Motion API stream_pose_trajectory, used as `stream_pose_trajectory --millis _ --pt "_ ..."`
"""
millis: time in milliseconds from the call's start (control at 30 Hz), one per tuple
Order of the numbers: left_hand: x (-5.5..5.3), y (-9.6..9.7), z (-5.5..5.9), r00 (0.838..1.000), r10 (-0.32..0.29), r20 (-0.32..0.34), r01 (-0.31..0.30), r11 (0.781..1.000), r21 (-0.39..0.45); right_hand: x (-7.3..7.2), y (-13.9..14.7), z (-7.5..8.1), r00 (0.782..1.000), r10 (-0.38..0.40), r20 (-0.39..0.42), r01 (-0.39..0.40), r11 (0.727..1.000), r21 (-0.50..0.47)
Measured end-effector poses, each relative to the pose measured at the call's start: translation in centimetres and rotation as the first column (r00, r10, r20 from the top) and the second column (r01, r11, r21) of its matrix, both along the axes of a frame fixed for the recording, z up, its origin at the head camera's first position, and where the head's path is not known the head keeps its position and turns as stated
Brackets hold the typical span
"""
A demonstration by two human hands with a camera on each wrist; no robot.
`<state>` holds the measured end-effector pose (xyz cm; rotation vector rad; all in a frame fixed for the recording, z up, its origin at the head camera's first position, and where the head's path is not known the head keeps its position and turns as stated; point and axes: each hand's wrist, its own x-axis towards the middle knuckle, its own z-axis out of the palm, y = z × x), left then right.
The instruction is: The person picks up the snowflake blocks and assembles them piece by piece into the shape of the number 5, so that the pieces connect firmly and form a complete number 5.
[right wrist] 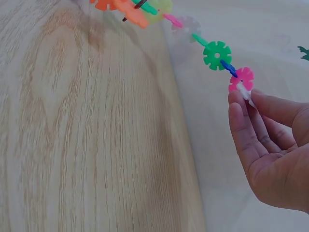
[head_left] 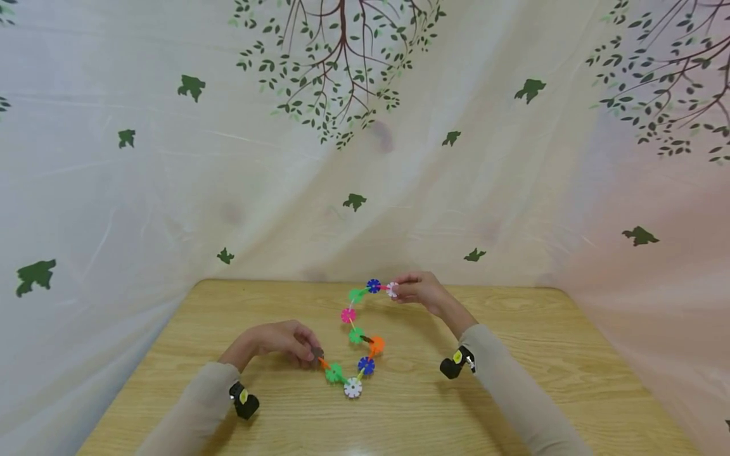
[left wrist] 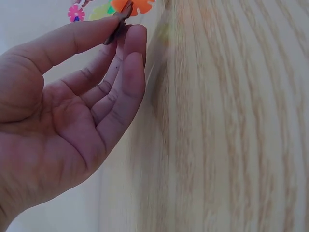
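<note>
A winding chain of slotted plastic discs runs between my two hands. At its near-left end my left hand (head_left: 282, 341) pinches a brown disc (left wrist: 119, 25) between thumb and fingertips. My right hand (head_left: 424, 292) holds the white disc (right wrist: 245, 94) at the far end, its other fingers curving below. Between them the chain has a green disc (head_left: 334, 373), a white disc (head_left: 353, 387), a blue disc (head_left: 366, 365), an orange disc (head_left: 377, 345) and a pink disc (head_left: 348, 315), among several others. In the right wrist view the held end is off the tabletop.
The wooden table (head_left: 274, 424) has rounded far corners. Behind it hangs a pale cloth (head_left: 285, 202) printed with branches and green leaves. A small black camera (head_left: 245, 403) is strapped to my left wrist, another black camera (head_left: 453, 366) to my right.
</note>
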<state>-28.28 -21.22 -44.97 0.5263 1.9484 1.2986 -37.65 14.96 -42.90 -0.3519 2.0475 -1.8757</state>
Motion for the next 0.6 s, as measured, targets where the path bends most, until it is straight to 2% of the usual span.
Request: stream_pose_trajectory --millis 167,333,600 --pt "-0.2 -0.1 -0.1 0.999 0.04 0.012 -0.041 0.999 0.029 0.1 0.8 -0.2 1.0 0.013 -0.01 -0.012 0.999 0.029" --pt "-0.4 -0.4 -0.4 0.995 0.099 0.012 -0.099 0.993 0.069 0.5 2.0 -0.3 1.0 0.023 -0.016 -0.021 0.995 0.101" --pt "-1.2 -0.9 -0.9 0.976 0.217 0.02 -0.217 0.97 0.113 1.5 3.6 -0.6 0.998 0.059 -0.019 -0.055 0.982 0.18"
